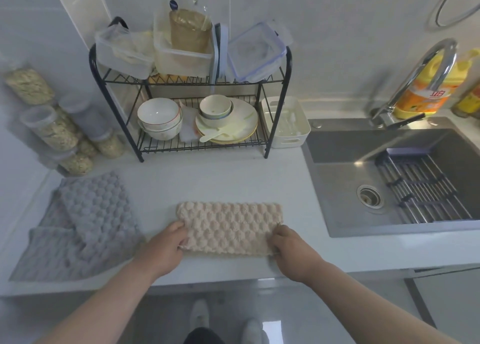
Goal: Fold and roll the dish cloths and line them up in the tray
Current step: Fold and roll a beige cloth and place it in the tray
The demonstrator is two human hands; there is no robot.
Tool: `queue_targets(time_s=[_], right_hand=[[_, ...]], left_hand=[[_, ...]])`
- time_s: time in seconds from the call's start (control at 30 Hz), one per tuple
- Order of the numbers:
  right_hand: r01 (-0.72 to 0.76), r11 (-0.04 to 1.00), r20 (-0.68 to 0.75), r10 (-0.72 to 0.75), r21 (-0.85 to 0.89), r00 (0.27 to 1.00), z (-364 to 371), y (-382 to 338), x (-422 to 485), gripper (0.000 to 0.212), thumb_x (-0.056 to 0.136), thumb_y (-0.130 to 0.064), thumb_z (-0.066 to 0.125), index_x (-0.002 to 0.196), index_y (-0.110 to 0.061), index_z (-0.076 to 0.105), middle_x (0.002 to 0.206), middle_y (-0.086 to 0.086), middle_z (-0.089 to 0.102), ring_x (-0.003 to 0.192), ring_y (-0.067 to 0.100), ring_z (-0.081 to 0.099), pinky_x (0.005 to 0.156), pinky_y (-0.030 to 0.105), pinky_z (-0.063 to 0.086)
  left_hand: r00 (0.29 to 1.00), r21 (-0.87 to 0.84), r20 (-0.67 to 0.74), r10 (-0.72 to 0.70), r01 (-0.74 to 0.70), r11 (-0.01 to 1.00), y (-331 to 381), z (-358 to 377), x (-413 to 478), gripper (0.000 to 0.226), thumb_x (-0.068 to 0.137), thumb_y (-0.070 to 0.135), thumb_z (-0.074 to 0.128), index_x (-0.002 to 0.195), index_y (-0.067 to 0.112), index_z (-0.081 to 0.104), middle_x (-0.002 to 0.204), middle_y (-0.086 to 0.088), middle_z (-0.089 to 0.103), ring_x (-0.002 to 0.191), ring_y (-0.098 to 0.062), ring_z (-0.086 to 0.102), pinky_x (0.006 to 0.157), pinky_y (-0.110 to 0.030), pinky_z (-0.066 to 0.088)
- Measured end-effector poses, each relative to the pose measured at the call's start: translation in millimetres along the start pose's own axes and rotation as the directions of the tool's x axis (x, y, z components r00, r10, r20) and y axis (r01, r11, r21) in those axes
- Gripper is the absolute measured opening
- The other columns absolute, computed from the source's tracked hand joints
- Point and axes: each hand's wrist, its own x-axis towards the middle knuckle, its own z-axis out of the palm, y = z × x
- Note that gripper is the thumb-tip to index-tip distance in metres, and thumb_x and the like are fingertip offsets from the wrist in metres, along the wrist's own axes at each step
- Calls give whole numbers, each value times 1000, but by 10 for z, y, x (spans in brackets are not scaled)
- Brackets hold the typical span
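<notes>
Cloth (228,226) pinched by L hand (163,247), R hand (291,250).

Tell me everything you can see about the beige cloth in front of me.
The beige cloth is plush, with a puffy bubble texture, probably microfibre. It lies flat on the white counter as a long rectangle running left to right, apparently folded and not yet rolled. The left hand pinches its near left corner and the right hand its near right corner. Nothing else touches it.
</notes>
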Motion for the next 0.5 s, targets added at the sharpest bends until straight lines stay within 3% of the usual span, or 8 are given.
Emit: queue_targets(time_s=[0.1, 0.17, 0.23, 0.27, 0.3, 0.37, 0.43, 0.5], right_hand=[[-18, 995, 46, 23, -100, 999, -24, -48, -40, 9, 77, -10, 44, 80, -14, 52, 105, 3, 42, 105, 26, 44, 87, 27, 41], [-19, 993, -27, 16, -119, 1000, 0, -63, -85, 22, 78, -19, 46, 92, -11, 61, 115, 5, 46, 109, 29, 45, 92, 28, 41], [-110, 994, -201, 103, -22, 974, 51, -101, -73, 33, 80, -26, 49, 108, -12, 62, 124, 10, 49, 112, 31, 47, 95, 33, 42], [-201, 974, -267, 222, 105, 938, 45, -140, -34, 36, 83, -26, 50, 115, -11, 58, 124, 11, 50, 112, 31, 49, 93, 33, 43], [-319, 906, -267, 392, 277, 881, -6, -208, 20, 38, 87, -25, 49, 121, -8, 54, 123, 12, 52, 108, 30, 52, 87, 32, 45], [-529, 604, -39, 680, 596, 733, -134, -334, 172, 36, 89, -22, 50, 121, -5, 49, 112, 11, 54, 85, 24, 56, 66, 27, 43], [-591, 362, 179, 727, 721, 663, -271, -403, 311, 16, 86, -16, 56, 97, -5, 53, 85, 8, 54, 60, 17, 47, 51, 22, 35], [-611, 342, 238, 703, 714, 671, -322, -426, 380, 10, 84, -15, 59, 82, -6, 55, 69, 7, 51, 53, 18, 41, 47, 21, 32]], left_hand=[[998, 44, 59, -39, 36, 998, 46, 49, -59, 16, 80, 5, 47, 75, 19, 41, 146, -2, 38, 130, -19, 41, 88, -26, 37], [999, 93, -24, -42, 45, 995, 67, 71, -116, 7, 79, 22, 45, 75, 17, 48, 147, -3, 38, 141, -24, 29, 101, -31, 34], [983, 156, -178, 40, -12, 988, 69, 111, -91, 33, 77, 33, 33, 81, 13, 59, 137, -11, 49, 137, -30, 34, 108, -41, 35], [966, 166, -240, 95, -55, 985, 100, 134, -43, 45, 79, 34, 28, 90, 10, 64, 138, -13, 49, 138, -30, 34, 112, -43, 32], [964, 163, -233, 130, -93, 982, 149, 152, 21, 54, 83, 37, 24, 107, 10, 64, 146, -12, 42, 143, -26, 26, 116, -39, 23], [986, 135, -104, 127, -113, 984, 254, 195, 152, 75, 81, 54, 15, 142, 18, 41, 159, -3, 16, 147, -17, 1, 116, -29, 1], [997, 190, -17, 82, -77, 979, 302, 260, 276, 90, 70, 66, 7, 151, 27, 17, 160, 3, 1, 146, -15, -12, 116, -32, -7], [998, 261, -6, 58, -54, 964, 311, 316, 330, 93, 67, 71, 4, 152, 31, 9, 160, 5, -4, 146, -15, -14, 118, -36, -7]])
